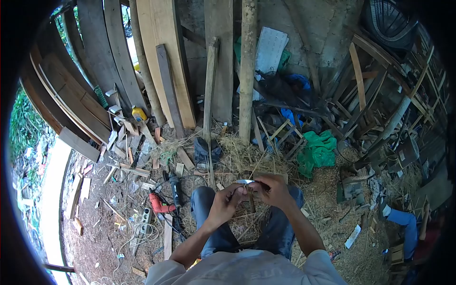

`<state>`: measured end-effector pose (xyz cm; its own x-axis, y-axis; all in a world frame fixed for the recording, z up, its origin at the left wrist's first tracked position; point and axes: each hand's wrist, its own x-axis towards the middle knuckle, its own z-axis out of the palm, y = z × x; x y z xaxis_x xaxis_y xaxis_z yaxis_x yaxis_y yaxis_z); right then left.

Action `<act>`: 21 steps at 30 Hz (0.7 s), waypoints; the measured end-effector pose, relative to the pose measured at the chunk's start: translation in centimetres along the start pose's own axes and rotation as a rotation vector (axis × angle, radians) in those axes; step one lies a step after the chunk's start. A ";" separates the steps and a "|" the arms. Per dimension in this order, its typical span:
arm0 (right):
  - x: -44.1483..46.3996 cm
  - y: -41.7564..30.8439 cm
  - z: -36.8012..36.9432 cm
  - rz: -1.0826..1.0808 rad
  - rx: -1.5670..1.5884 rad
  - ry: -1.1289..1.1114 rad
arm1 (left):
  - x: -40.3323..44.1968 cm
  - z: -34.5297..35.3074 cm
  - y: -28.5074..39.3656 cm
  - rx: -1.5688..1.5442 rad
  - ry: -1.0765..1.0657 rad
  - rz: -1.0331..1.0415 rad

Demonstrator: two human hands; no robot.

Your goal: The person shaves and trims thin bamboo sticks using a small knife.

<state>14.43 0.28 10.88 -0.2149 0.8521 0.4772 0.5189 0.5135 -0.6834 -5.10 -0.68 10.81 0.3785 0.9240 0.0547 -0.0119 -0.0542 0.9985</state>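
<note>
2 hands met just below centre in the head view, between the person's knees (203,202), with a small pale piece (245,181) at their fingertips. The left hand (227,203) looked pinched on its left end; the right hand (274,191), curled, looked pinched on its right end, the 2 close together. A brown stick (251,203) showed just below; whether either hand gripped it, I could not tell. The step in hand seemed to be fine fingertip work on the piece, and the next move seemed to call for a steady left pinch and small right-hand motions. 1 red drill (161,205) lay left of the knees, 1 green bag (317,151) right of centre.
</note>
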 end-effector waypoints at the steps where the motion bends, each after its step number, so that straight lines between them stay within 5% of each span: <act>1: 0.2 0.0 0.0 -0.024 -0.014 0.018 | 0.2 0.0 0.2 -0.009 -0.002 -0.019; 6: 0.8 1.5 -0.2 -0.074 -0.038 0.091 | 0.3 -0.3 -0.2 0.007 0.000 -0.028; 9: 1.4 3.1 -2.5 0.213 -0.079 0.203 | -0.5 -0.7 -0.4 0.037 -0.039 -0.022; 16: 0.4 0.2 -0.1 -0.161 0.003 0.092 | 0.2 -0.4 0.3 -0.064 -0.121 -0.120; 18: 0.8 0.8 -2.0 0.252 0.015 0.006 | -0.2 -0.4 0.1 -0.074 -0.146 -0.100; 21: 0.0 -1.4 -1.3 0.005 0.013 -0.076 | -0.1 0.0 0.1 -0.081 -0.148 -0.137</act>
<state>14.81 -0.58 12.54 -0.2746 0.8595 0.4311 0.5095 0.5103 -0.6928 -5.12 -0.82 10.95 0.5133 0.8547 -0.0774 -0.0233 0.1040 0.9943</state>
